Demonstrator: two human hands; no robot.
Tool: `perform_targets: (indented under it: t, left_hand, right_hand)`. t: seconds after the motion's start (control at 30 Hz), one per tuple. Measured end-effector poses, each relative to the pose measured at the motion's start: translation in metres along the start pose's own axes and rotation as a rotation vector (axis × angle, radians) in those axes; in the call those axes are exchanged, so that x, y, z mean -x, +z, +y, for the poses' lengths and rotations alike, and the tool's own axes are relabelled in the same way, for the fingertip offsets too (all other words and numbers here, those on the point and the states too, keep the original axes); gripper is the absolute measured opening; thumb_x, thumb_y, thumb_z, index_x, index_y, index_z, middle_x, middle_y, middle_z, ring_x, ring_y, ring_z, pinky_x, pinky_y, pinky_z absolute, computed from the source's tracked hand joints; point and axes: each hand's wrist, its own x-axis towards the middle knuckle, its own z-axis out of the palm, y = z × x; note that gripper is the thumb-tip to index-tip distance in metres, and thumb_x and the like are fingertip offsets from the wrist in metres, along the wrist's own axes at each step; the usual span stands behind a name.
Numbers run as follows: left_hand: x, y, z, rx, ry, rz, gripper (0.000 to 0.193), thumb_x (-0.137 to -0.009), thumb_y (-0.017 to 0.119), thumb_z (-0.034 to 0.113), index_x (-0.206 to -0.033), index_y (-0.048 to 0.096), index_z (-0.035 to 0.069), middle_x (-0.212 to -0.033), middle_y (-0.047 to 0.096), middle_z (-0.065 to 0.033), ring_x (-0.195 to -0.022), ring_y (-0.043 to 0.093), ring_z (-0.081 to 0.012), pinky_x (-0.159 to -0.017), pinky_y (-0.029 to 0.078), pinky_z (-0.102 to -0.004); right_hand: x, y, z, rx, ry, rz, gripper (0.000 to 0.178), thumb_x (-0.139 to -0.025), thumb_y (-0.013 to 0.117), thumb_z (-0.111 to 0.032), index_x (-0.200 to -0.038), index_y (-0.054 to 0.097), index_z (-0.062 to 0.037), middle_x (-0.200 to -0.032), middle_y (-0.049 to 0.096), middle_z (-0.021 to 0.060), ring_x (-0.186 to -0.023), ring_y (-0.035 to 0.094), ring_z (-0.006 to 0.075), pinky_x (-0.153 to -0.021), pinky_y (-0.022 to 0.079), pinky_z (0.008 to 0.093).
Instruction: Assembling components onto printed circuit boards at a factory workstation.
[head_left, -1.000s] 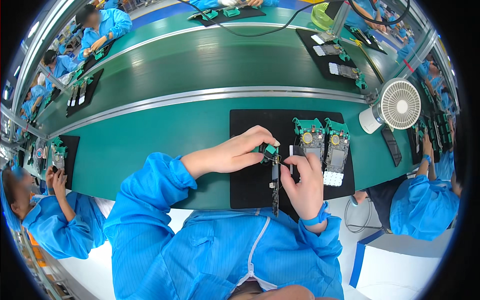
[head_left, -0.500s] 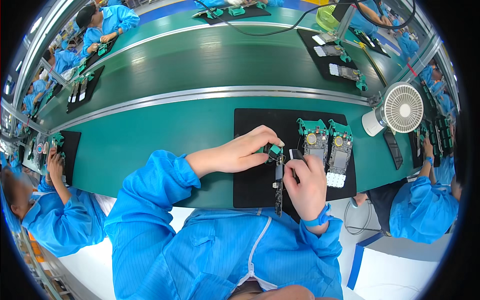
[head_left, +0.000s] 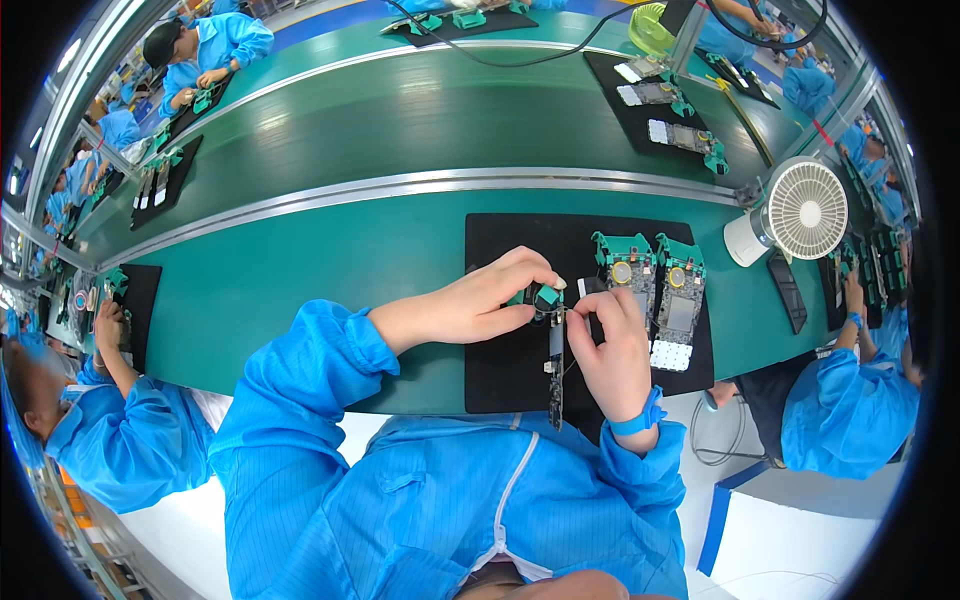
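Note:
My left hand point(head_left: 490, 298) grips a circuit board point(head_left: 556, 372) by the green plastic bracket at its far end. The board stands on edge, its narrow side up and its near end pointing toward me. My right hand point(head_left: 612, 350) is closed just right of the bracket, thumb and fingers pinched near a thin wire. A small dark piece with a pale end point(head_left: 590, 287) shows at these fingers; its kind I cannot make out. Right of the hand, two more boards with green brackets, a left board point(head_left: 632, 284) and a right board point(head_left: 681, 305), lie on the black mat point(head_left: 510, 240).
A white fan point(head_left: 806, 208) and a dark phone-like slab point(head_left: 787, 292) are at the right on the green table point(head_left: 300, 250). Beyond a metal rail point(head_left: 420, 183), a green conveyor point(head_left: 400, 110) carries mats with boards. Co-workers sit on both sides.
The right hand has shifted slightly away from me beside the bracket, and more of the dark piece's pale end shows. On the conveyor, the right-hand mat has moved a little left.

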Motion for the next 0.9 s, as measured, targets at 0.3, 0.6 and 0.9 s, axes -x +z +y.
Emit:
perform_targets:
  t: [0.3, 0.6, 0.9]
  left_hand:
    - [-0.001, 0.000, 0.001, -0.026, 0.004, 0.028, 0.040, -0.084, 0.060, 0.009, -0.123, 0.053, 0.006, -0.117, 0.050, -0.0140, -0.110, 0.050, -0.0318, -0.097, 0.038, -0.0407]
    - [-0.006, 0.002, 0.038, -0.294, -0.169, 0.150, 0.029, -0.079, 0.069, 0.016, -0.103, 0.058, 0.005, -0.101, 0.056, -0.0117, -0.102, 0.053, -0.0317, -0.086, 0.043, -0.0398]
    - [0.031, -0.007, 0.059, -0.159, -0.425, 0.278, 0.042, -0.077, 0.077, 0.014, -0.109, 0.050, 0.006, -0.100, 0.056, -0.0078, -0.096, 0.057, -0.0189, -0.082, 0.047, -0.0310]
  right_hand:
    - [-0.004, 0.005, 0.002, -0.014, 0.030, 0.007, 0.010, -0.084, 0.068, -0.006, -0.086, 0.058, -0.0041, -0.086, 0.055, 0.0122, -0.075, 0.057, 0.0311, -0.063, 0.046, 0.0400]
    - [0.003, 0.009, 0.001, -0.217, 0.087, -0.054, 0.011, -0.090, 0.064, -0.010, -0.085, 0.057, -0.0022, -0.083, 0.054, 0.0137, -0.075, 0.057, 0.0328, -0.066, 0.045, 0.0399]
    - [0.052, -0.002, 0.016, 0.660, -0.018, 0.037, 0.037, -0.088, 0.070, -0.031, -0.059, 0.056, -0.0107, -0.062, 0.052, 0.0080, -0.049, 0.057, 0.0266, -0.042, 0.043, 0.0380]
